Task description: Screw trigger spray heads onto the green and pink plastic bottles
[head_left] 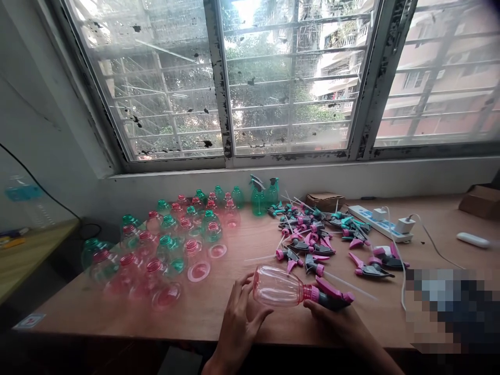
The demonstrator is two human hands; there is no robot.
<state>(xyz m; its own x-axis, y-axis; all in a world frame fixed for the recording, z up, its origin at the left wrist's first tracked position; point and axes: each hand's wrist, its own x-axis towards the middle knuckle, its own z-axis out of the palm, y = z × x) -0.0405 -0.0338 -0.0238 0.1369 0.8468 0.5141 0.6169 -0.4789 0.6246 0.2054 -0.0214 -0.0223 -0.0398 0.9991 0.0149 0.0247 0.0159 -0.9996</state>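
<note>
A worn wooden counter (pixel 242 245) runs beneath a grimy barred window (pixel 273 78). At six o'clock, the left hand (pixel 238 317) cups a clear pink plastic bottle (pixel 278 286); the right hand (pixel 336 317) clamps its pink-and-grey trigger sprayer (pixel 332 297).

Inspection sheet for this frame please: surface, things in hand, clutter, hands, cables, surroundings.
Surface: wooden table.
Things in hand: pink bottle lying sideways, pink-grey trigger head at its neck.
Clutter: empty pink and green bottles; loose trigger heads; two assembled green sprayers; cardboard box.
Hands: left hand on the bottle; right hand under the trigger head.
Cables: power strip, white cable.
Surroundings: barred window.
</note>
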